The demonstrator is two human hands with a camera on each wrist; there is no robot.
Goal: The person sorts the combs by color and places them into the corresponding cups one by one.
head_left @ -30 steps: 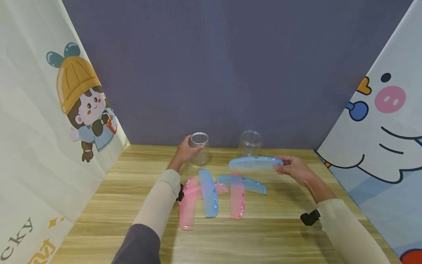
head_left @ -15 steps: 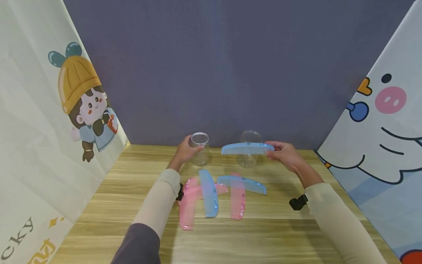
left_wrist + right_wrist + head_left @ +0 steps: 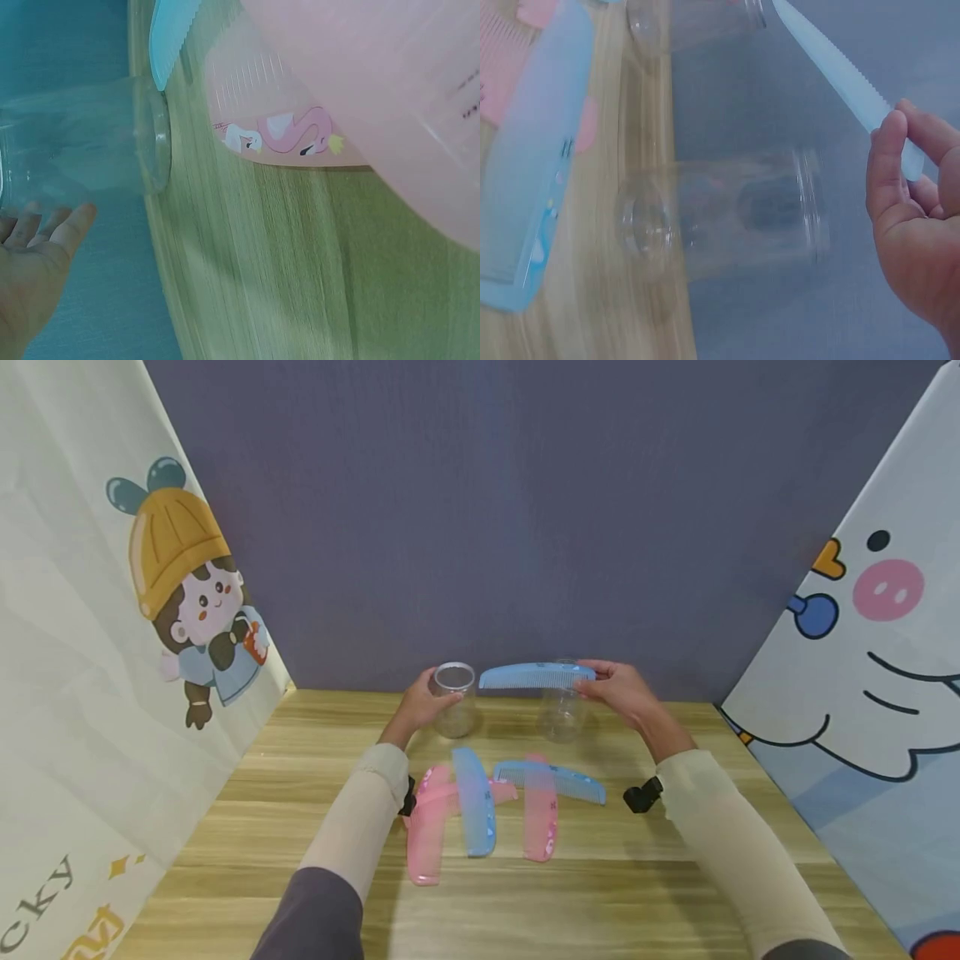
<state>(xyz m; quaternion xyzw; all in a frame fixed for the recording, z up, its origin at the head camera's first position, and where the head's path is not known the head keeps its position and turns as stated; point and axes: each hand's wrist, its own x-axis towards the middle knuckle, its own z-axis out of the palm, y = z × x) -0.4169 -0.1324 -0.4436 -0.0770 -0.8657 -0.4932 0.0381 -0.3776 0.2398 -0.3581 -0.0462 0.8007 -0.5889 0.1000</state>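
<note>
In the head view my left hand (image 3: 422, 700) holds the side of a clear jar (image 3: 455, 720) standing upright at the back of the table, thumb in front. The left wrist view shows its fingers (image 3: 72, 229) against the jar wall. My right hand (image 3: 621, 693) pinches one end of a blue comb (image 3: 517, 676), raised level, teeth down. The comb passes in front of the upper part of a second clear jar (image 3: 561, 720), and its free end is near the left jar's rim, apart from it. In the right wrist view, thumb and fingers close on the comb (image 3: 844, 79).
Pink and blue combs lie loosely overlapping mid-table: a pink comb (image 3: 426, 852) at left, a pink one (image 3: 505, 790) crosswise, a blue comb (image 3: 476, 810), another blue comb (image 3: 581, 787) and a pink comb (image 3: 540, 827). A dark wall (image 3: 480, 527) stands behind the wooden table (image 3: 247, 827).
My right hand has carried the blue comb left and upward, from low in front of the right jar to close by the left jar's rim. My left hand and the combs on the table stay put.
</note>
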